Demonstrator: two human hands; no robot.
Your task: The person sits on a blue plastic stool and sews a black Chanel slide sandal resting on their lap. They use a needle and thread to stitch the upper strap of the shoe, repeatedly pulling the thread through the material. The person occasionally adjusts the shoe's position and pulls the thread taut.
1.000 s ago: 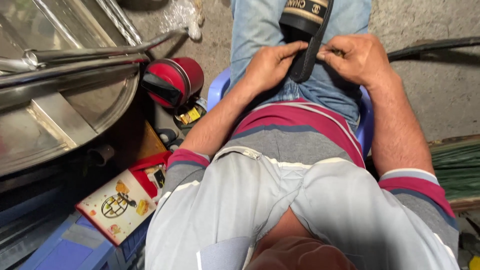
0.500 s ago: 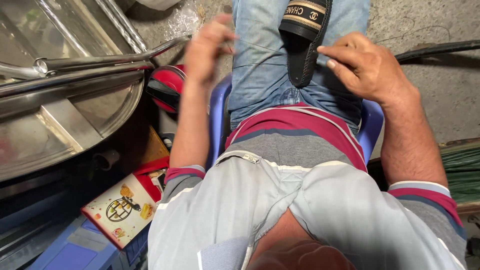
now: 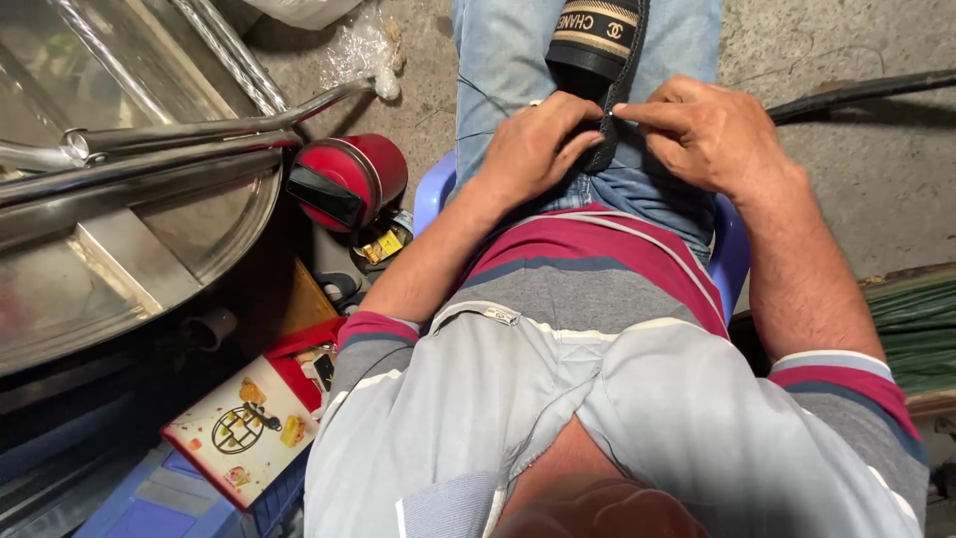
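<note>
Sandal (image 3: 597,60) on lap, between hands

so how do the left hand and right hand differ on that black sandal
The left hand lies curled, knuckles up, against the black sandal; the right hand reaches in from the other side, forefinger extended to its edge. Both touch the sandal over the lap.

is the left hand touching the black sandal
Touching. The head view shows the left hand with its fingers lying against the side of the black sandal on the lap, no gap between them.

A black sandal (image 3: 597,60) lies on the lap (image 3: 508,70).
</note>
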